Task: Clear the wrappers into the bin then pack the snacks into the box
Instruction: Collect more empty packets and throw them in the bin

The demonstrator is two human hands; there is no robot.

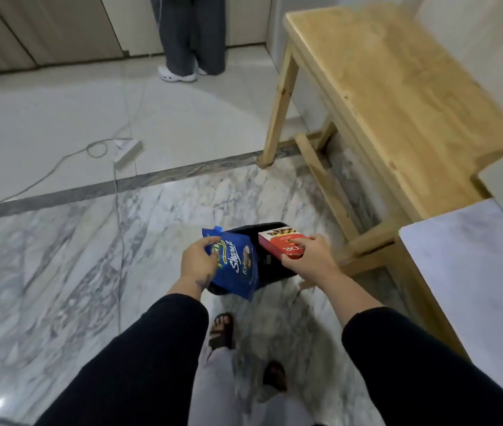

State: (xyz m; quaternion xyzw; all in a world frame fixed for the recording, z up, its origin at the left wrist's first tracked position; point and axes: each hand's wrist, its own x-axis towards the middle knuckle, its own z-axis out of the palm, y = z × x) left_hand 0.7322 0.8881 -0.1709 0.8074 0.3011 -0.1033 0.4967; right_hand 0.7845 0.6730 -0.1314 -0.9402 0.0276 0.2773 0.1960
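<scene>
Wrappers sit in both hands above a black bin on the marble floor. The left hand grips a crumpled blue foil snack pouch by its upper edge, the pouch hanging tilted over the bin's near left rim. The right hand clasps a flat red and white cardboard snack carton from its near end, held over the bin's right side. Black sleeves cover both forearms. Just right of the bin stands a pale wooden bench, its top bare. A white power strip with its cable lies well apart on the floor to the left.
</scene>
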